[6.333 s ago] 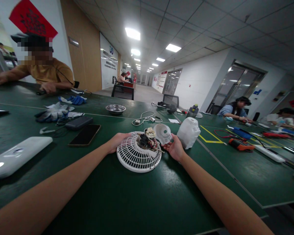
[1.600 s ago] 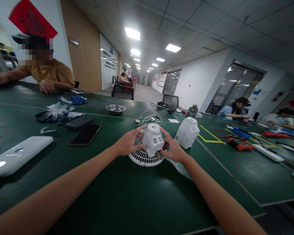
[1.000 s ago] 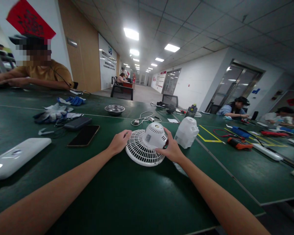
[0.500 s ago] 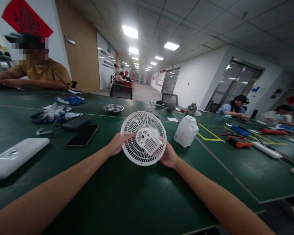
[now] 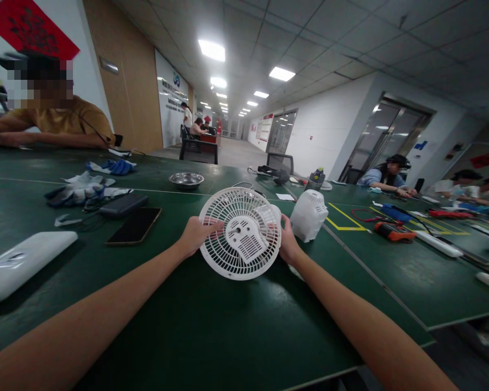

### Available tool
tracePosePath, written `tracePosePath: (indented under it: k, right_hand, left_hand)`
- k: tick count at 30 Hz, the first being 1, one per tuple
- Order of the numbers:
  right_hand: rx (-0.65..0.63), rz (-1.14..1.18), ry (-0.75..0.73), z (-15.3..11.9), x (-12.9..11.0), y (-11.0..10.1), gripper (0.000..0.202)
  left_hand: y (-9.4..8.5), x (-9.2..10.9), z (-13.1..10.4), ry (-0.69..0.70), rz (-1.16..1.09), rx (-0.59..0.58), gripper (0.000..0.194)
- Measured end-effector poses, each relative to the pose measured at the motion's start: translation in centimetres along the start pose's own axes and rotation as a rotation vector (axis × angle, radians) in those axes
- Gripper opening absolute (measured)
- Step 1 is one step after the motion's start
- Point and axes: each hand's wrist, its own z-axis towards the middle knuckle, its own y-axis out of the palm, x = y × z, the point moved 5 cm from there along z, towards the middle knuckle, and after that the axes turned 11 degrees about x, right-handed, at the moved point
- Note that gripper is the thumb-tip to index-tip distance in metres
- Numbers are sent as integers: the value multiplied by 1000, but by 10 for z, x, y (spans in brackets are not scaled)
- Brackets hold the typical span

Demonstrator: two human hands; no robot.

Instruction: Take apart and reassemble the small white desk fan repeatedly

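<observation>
A round white fan grille (image 5: 213, 255), with a slotted hub plate in its middle, is tilted up above the green table. My left hand (image 5: 195, 234) is closed on its left rim, thumb over the front bars and fingers partly visible behind. At the right rim my right hand (image 5: 289, 241) is closed too, its fingers partly hidden by the grille. Behind the upper right of the grille a smooth white part (image 5: 275, 212) peeks out; most of it is covered. Just right of that hand a white plastic fan housing (image 5: 309, 215) stands on the table.
On the left lie a black phone (image 5: 134, 226), a dark power bank (image 5: 124, 205), work gloves (image 5: 83, 187) and a white oblong case (image 5: 28, 263). A metal bowl (image 5: 186, 180) sits farther back. An orange multimeter (image 5: 394, 232) lies right. Other people sit around the table (image 5: 212, 336).
The grille has turned slightly and sits a little lower. My right hand has shifted outward and up along its right side, and a white part now shows behind the rim there.
</observation>
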Motion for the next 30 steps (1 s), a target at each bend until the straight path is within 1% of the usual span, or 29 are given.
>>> tracePosePath:
  k: [2,4,6,9,12,14,15,16,18,19,20,21,22,24,26,27,29,30]
  right_hand:
    - [182,-118,-29,11,5,-29,68]
    - [246,-374,-134,18,5,-50,71]
    - [255,-569,-251,21,3,-60,70]
    - [213,-735,-359,22,3,-59,68]
    - [157,-812,-419,20,1,-50,61]
    - [170,-831,-498,19,-9,-49,52]
    - [214,-838,-550,18,-16,-52,48]
    - [290,-846,-602,18,-24,-57,45]
    - [508,-865,-672,18,-38,-75,46]
    - [623,-874,-676,18,-42,-85,50]
    - [722,-879,-659,19,-43,-96,55]
    - [794,-876,-619,22,-40,-107,60]
    - [835,-864,-561,25,-34,-116,64]
    - [860,-782,-396,34,-14,-132,71]
    - [810,-642,-187,43,14,-143,77]
    - [762,-612,-94,47,26,-145,78]
    - [690,-599,33,52,46,-146,79]
    - [670,-610,67,53,52,-146,80]
  left_hand:
    - [-2,1,0,3,15,8,24]
    - [-7,-1,3,-12,17,37,23]
    - [-13,-5,7,-41,14,82,22]
    - [-22,-13,14,-93,3,134,25]
    - [-26,-18,19,-135,-29,138,30]
    - [-26,-19,20,-156,-52,126,30]
    - [-26,-20,20,-162,-62,122,29]
    - [-26,-21,20,-168,-70,113,29]
    - [-25,-23,21,-171,-81,94,30]
    - [-25,-24,21,-167,-85,89,30]
    - [-25,-24,22,-160,-86,85,30]
    - [-26,-25,22,-154,-82,83,30]
    - [-26,-26,23,-148,-77,85,30]
    - [-27,-29,25,-143,-66,90,31]
    - [-27,-30,27,-143,-67,88,32]
    - [-27,-31,27,-142,-73,86,32]
    - [-27,-32,29,-143,-83,85,32]
    - [-27,-33,29,-147,-87,88,32]
